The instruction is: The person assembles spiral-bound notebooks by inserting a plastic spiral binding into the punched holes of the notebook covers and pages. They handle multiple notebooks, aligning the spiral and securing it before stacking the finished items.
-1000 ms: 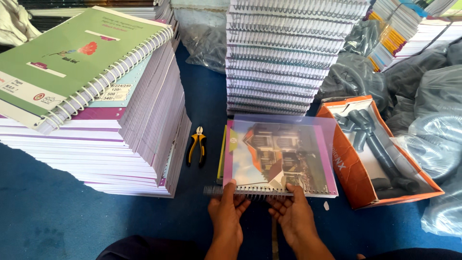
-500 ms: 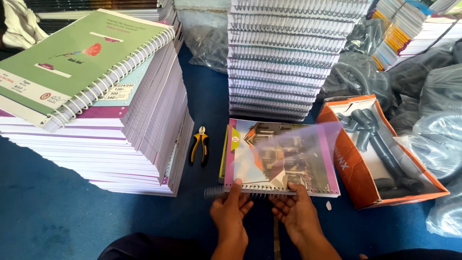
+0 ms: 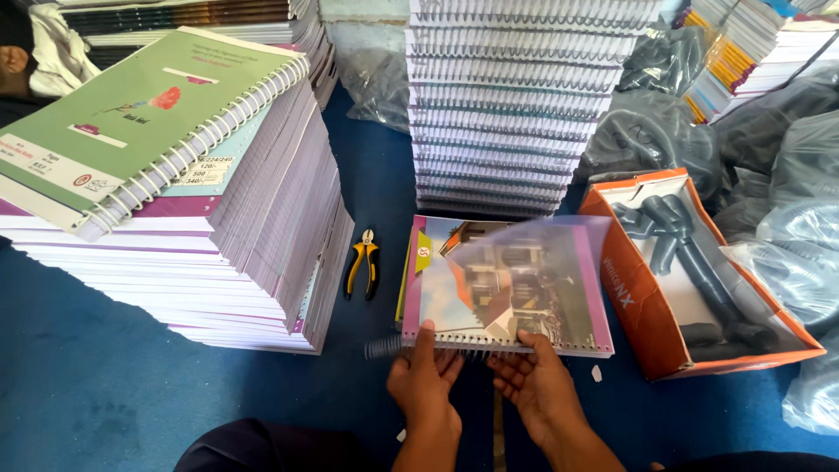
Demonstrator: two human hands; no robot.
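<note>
Notebook (image 3: 502, 288) with a purple border and a picture of a house on its cover lies flat on the blue floor (image 3: 105, 402), at 12 o'clock from our two hands. Our left hand (image 3: 426, 385) pinches its near edge, thumb on top of the cover, fingers curled under. Our right hand (image 3: 537, 385) grips the same edge just beside it, thumb on the cover too. A black wire coil (image 3: 384, 347) sticks out of that edge at 9 o'clock from our left hand. A clear plastic sheet (image 3: 542, 262) lies over the cover, lifted a little at its far side.

We count one pair of pliers (image 3: 362, 265) with yellow and black handles, at 10 o'clock on the floor, apart from the notebook. At 3 o'clock sits one orange cardboard box (image 3: 625, 288) holding dark coils, touching the notebook's right side. Two big stacks of bound notebooks stand close: the left stack (image 3: 175, 218) at 10 o'clock, topped by a green cover, and the middle stack (image 3: 516, 105) at 12 o'clock, right behind the notebook. More stacks and grey plastic bags (image 3: 786, 175) crowd the far right, hemming in the floor space.
</note>
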